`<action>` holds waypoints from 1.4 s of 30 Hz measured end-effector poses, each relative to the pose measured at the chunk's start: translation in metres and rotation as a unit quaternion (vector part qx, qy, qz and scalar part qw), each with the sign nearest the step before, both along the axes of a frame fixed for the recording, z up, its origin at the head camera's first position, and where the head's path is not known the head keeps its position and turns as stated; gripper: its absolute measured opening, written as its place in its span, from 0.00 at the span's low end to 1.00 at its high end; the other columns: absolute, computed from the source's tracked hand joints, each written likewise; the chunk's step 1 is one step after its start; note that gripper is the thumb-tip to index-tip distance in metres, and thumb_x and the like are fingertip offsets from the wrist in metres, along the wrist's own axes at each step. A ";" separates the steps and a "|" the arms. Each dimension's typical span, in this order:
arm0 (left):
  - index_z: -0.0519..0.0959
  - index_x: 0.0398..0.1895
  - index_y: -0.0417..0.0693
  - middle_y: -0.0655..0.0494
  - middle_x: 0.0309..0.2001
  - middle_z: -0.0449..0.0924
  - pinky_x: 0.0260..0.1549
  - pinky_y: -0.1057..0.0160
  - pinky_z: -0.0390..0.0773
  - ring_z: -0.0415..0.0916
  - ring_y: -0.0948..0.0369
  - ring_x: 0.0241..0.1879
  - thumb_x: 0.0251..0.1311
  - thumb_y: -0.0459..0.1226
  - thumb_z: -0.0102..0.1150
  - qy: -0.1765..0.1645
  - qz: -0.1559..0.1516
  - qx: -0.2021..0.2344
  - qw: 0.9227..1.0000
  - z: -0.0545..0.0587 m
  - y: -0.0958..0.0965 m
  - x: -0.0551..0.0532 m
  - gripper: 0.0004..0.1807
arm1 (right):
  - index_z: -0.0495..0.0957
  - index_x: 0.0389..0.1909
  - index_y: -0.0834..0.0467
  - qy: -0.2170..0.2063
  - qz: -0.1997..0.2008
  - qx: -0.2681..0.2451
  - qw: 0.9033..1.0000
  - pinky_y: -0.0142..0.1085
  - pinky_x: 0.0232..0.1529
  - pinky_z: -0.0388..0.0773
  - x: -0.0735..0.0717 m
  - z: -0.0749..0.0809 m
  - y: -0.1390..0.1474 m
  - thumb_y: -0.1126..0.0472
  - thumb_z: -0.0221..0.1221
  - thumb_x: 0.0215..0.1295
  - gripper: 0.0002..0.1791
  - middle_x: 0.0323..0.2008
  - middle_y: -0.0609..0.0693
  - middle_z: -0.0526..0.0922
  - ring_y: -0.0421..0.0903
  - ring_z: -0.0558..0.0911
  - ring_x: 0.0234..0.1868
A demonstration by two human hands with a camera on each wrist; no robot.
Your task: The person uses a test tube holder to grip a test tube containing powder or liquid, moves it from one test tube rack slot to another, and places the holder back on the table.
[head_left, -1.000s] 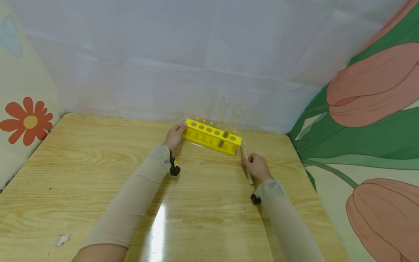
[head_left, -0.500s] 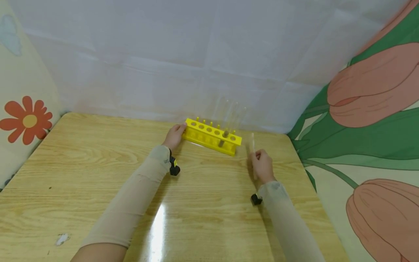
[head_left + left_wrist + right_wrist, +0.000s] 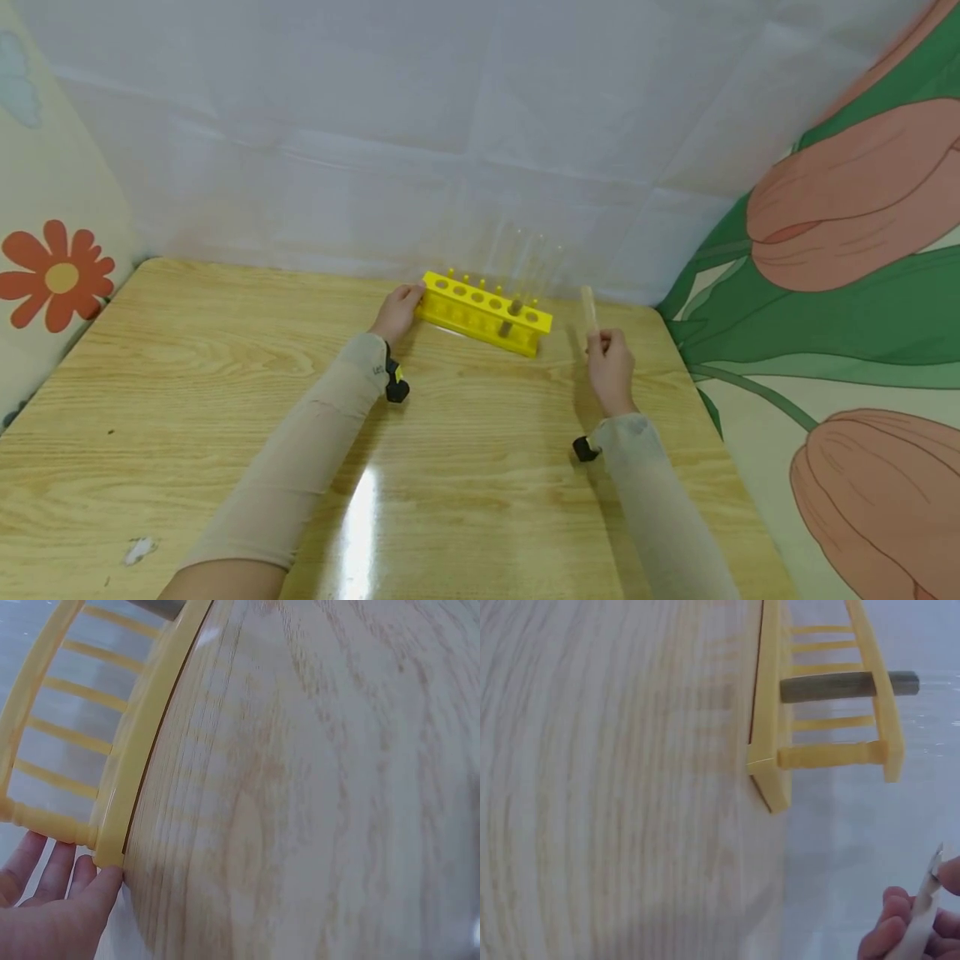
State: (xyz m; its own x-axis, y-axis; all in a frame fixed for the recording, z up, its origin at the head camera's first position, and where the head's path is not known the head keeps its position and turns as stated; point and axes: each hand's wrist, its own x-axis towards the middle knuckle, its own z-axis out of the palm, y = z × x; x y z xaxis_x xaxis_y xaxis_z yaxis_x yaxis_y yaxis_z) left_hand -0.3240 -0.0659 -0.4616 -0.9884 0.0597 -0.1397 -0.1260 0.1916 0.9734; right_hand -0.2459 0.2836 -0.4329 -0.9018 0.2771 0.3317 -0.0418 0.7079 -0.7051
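One sleeve (image 3: 300,458) bears unclear writing (image 3: 378,369), and at the wood-grain tabletop (image 3: 468,467) left hand (image 3: 396,314) grips yellow rack (image 3: 468,297), right hand (image 3: 612,371) pinches pale stick (image 3: 589,308).

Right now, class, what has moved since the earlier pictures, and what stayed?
The right hand, holding a slim, pale stick, has moved rightward and up in the head view. The left hand stays at the yellow plastic rack, which looks unmoved.

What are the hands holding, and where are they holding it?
The left hand holds the yellow rack by its left end. The right hand pinches a pale stick below its upper tip; I can't see its other end.
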 end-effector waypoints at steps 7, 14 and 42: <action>0.65 0.72 0.37 0.41 0.70 0.67 0.70 0.49 0.61 0.63 0.47 0.70 0.79 0.56 0.38 -0.006 0.000 0.006 1.000 0.000 0.001 0.001 0.35 | 0.75 0.48 0.69 0.029 0.001 -0.011 1.000 0.33 0.25 0.67 0.004 0.015 -0.006 0.59 0.49 0.80 0.16 0.33 0.60 0.78 0.47 0.71 0.26; 0.65 0.72 0.36 0.41 0.69 0.68 0.69 0.49 0.62 0.64 0.47 0.69 0.79 0.56 0.38 -0.004 0.002 0.012 1.000 0.000 0.000 0.001 0.35 | 0.75 0.47 0.70 0.097 0.034 0.008 0.995 0.34 0.24 0.65 0.006 0.030 -0.014 0.58 0.49 0.81 0.16 0.29 0.60 0.76 0.46 0.69 0.23; 0.64 0.73 0.37 0.42 0.70 0.67 0.69 0.50 0.62 0.63 0.48 0.69 0.80 0.55 0.38 -0.013 0.007 0.028 0.999 -0.002 0.002 0.000 0.34 | 0.75 0.48 0.74 0.155 0.075 0.059 0.983 0.43 0.30 0.68 0.008 0.052 -0.028 0.59 0.51 0.80 0.17 0.33 0.65 0.77 0.54 0.72 0.28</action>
